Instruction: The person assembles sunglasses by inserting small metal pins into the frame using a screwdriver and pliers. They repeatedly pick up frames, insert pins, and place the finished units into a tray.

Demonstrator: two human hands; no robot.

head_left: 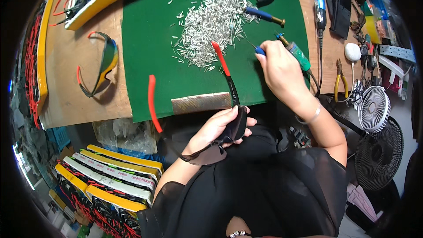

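My left hand [219, 128] grips a pair of dark sunglasses [235, 125] at one lens, just in front of the table edge. Their black arms with red tips stand up over the green mat. In my right hand [280, 68] is a small screwdriver [260, 50], its blue handle partly hidden by the fingers and its thin shaft pointing left. Between the hands and the far side spreads a heap of small silver metal pins [211, 28]. A green-handled tool [297, 55] with a cable lies right beside my right hand.
A blue-handled tool [264, 15] lies at the heap's right edge. A metal rasp-like bar [200, 103] rests along the mat's [145, 39] near edge. Other sunglasses [103, 68] lie left. Yellow-handled cutters [339, 81] and a white fan [373, 108] are right. Yellow-edged trays [114, 167] stand lower left.
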